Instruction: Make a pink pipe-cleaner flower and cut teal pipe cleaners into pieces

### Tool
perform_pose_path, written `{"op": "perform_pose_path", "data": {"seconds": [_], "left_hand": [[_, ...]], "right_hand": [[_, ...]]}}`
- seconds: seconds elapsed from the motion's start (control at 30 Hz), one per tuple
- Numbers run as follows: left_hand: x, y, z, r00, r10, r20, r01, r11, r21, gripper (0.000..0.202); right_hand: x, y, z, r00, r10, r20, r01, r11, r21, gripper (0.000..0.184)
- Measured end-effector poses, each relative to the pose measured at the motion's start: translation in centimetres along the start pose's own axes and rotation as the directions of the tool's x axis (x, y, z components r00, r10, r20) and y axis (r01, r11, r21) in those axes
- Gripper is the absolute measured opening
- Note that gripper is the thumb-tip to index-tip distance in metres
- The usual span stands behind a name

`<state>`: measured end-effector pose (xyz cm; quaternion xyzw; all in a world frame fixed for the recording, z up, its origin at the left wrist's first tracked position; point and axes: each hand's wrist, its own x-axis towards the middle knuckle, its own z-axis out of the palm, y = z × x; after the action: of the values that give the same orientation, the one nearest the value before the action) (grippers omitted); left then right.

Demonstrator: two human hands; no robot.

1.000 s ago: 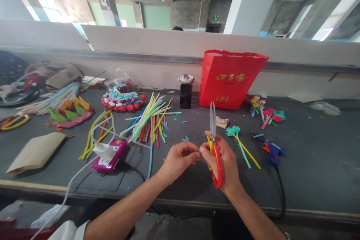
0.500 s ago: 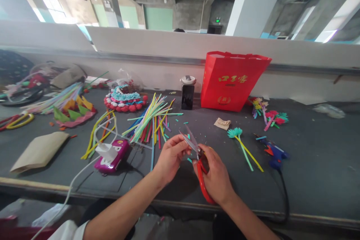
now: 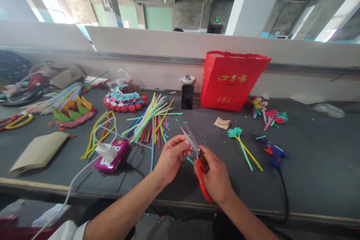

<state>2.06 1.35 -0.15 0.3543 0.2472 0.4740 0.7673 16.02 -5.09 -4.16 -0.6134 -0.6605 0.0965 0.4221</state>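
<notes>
My right hand [image 3: 215, 172] grips a pair of scissors [image 3: 201, 182] with red handles, their blades pointing up and away to the left. My left hand [image 3: 173, 155] is pinched closed beside the blades; whatever sits between its fingertips is too small or hidden to make out. Short teal cut pieces [image 3: 190, 160] lie on the dark table below the hands. Left of them spreads a pile of thin coloured straw-like sticks [image 3: 152, 120]. To the right lies a teal flower [image 3: 234, 132] with one green and one yellow stem.
A blue glue gun [image 3: 274, 153] with a black cord lies at right. Behind stand a red bag [image 3: 233, 82] and a phone [image 3: 187, 96] propped on a container. A purple power strip [image 3: 112, 157], a brown paper packet [image 3: 39, 153] and yellow-handled scissors [image 3: 21, 122] lie left.
The teal bit seen by the scissor blades no longer shows there. Both hands stay in nearly the same place, and the blades have shifted slightly.
</notes>
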Motion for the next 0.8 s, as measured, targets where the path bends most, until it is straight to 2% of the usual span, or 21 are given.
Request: {"op": "perform_pose_path", "data": {"seconds": [0.33, 0.57, 0.8], "left_hand": [[0.2, 0.1, -0.3, 1.0, 0.0, -0.011, 0.0, 1.0, 0.023, 0.016], [0.2, 0.1, -0.4, 1.0, 0.003, -0.026, -0.002, 0.999, 0.036, 0.015], [0.1, 0.1, -0.2, 1.0, 0.018, -0.001, -0.018, 1.0, 0.015, 0.014]], "right_hand": [[-0.2, 0.6, 0.2, 0.999, -0.016, -0.038, 0.016, 1.0, 0.009, 0.036], [0.4, 0.3, -0.7, 0.997, 0.028, -0.069, -0.026, 0.999, 0.031, 0.032], [0.4, 0.3, -0.4, 1.0, -0.019, 0.0, 0.019, 1.0, 0.0, 0.038]]}}
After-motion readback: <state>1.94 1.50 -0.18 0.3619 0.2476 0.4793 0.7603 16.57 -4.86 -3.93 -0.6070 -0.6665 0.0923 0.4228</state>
